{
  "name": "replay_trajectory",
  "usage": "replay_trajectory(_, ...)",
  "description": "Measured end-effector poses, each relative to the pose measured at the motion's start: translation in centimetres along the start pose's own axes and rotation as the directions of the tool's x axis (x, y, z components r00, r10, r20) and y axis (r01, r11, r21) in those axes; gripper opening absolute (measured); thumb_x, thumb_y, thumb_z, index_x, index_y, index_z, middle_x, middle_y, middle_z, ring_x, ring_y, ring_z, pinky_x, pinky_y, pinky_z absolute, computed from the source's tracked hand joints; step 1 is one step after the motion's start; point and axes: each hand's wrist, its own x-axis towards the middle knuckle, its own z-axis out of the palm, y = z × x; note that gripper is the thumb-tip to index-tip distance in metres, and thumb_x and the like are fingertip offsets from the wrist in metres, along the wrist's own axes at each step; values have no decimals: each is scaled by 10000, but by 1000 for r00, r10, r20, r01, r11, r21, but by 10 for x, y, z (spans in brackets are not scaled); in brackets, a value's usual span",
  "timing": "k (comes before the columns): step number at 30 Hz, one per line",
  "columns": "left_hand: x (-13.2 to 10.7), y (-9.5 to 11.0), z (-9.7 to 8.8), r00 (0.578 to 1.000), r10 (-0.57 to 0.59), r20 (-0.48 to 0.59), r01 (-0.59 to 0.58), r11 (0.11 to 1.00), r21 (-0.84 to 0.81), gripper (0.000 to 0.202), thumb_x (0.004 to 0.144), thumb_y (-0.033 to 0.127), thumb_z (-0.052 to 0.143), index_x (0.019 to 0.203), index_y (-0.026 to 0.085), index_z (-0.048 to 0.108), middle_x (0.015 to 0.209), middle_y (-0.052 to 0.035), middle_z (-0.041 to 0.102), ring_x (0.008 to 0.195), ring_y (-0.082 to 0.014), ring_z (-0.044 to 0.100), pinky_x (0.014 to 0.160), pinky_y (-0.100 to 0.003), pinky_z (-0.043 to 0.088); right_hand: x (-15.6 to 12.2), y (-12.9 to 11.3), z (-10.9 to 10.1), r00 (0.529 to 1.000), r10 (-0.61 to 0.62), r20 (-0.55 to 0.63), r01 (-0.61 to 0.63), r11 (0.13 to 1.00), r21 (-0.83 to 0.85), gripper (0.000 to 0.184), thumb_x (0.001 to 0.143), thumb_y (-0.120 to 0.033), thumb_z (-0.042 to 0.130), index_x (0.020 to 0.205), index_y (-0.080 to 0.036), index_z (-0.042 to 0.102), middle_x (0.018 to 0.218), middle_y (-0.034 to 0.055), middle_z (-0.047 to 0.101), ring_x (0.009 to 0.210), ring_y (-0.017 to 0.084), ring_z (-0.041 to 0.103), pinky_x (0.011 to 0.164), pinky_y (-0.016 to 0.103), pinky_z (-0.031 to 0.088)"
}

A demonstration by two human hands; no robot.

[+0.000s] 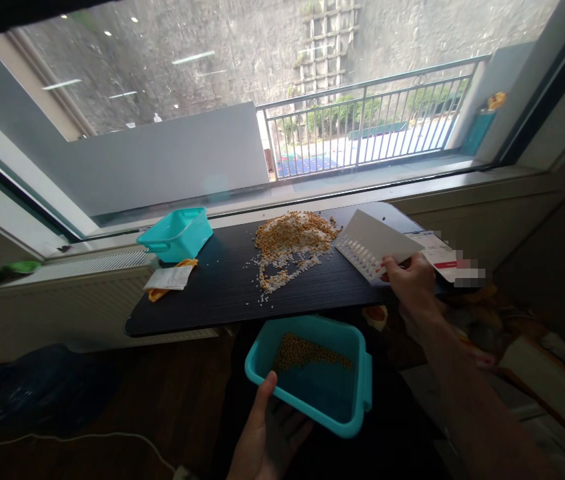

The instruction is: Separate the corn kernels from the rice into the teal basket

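My left hand (267, 430) is closed on the near rim of a turquoise plastic bin (365, 363), thumb over the edge and fingers underneath. Yellowish beans (302, 353) lie in the bin, gathered toward its far side. In my right hand (410, 277) is a folded white card with a row of slots (375, 237), pinched at its right end and tilted over the dark tabletop (222, 290). Left of the card rises a heap of mixed beans and white rice-like grains (295, 233). Loose grains spread from the heap toward the table's near edge.
A second turquoise bin (182, 233) stands at the table's left back. Before it lies a white packet (170, 279) on an orange item (157, 293). Printed papers (440, 257) lie at the right end. A window (212, 100) rises behind; a radiator (97, 293) is at left.
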Motion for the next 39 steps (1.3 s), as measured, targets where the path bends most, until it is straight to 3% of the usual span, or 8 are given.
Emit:
replay_trajectory(4,-1,-1,1,1000,-8,10,8,1000,-7,692,842,547,557,1406,184,388,1263,-173,613,1131,-339,616,992,-454,441,4,0,-23,998,-40,-48,38,999,-38,238,679,-397,649,690,-243,468,672,58,635,652,256,650,600,394,534)
replay_trajectory(8,-3,-2,3,999,-34,4,34,999,-11,699,842,532,565,1410,169,380,1277,-182,606,1144,-343,608,1006,-455,433,1,-10,-48,989,-35,147,23,996,85,211,681,-351,668,751,-230,510,639,10,629,525,184,607,476,313,514)
replay_trajectory(12,-3,-2,2,999,-38,-3,38,999,-23,682,839,513,577,1400,171,394,1288,-173,605,1144,-340,608,1010,-450,434,5,-14,-64,953,-74,294,66,997,37,149,686,-292,664,735,-221,543,606,-7,623,513,161,584,479,290,502)
replay_trajectory(16,-3,-2,4,999,-42,4,42,999,-6,687,847,525,559,1407,171,380,1293,-176,599,1155,-336,601,1018,-457,422,18,-14,-65,969,-85,231,87,996,3,127,683,-265,665,703,-229,545,590,-5,609,522,174,581,499,308,485)
replay_trajectory(19,-3,-1,7,1000,-20,21,20,1000,-1,686,849,520,562,1403,157,385,1294,-176,599,1150,-328,604,1022,-454,419,17,-16,-56,979,-98,178,94,995,28,131,700,-297,659,705,-232,546,623,14,634,499,177,575,506,332,486)
replay_trajectory(21,-3,0,8,999,1,38,-1,1000,-7,686,841,508,582,1394,146,397,1297,-176,600,1140,-324,610,1018,-444,427,11,-19,-46,971,-111,211,97,992,76,129,722,-333,645,738,-232,566,674,29,670,485,168,572,508,338,497)
replay_trajectory(31,-3,5,4,998,16,66,-15,1000,-15,647,864,526,533,1349,105,449,1261,-182,626,1126,-312,617,1021,-430,422,-18,-38,32,836,-327,440,183,923,339,157,725,-367,632,744,-215,595,669,8,671,540,143,587,571,304,529)
replay_trajectory(39,-7,6,4,996,46,71,-42,998,-52,613,856,497,567,1352,154,456,1240,-161,646,1099,-301,635,1002,-438,439,-16,-42,76,777,-411,477,200,879,432,202,732,-383,614,827,-206,636,752,8,674,684,152,604,694,313,520)
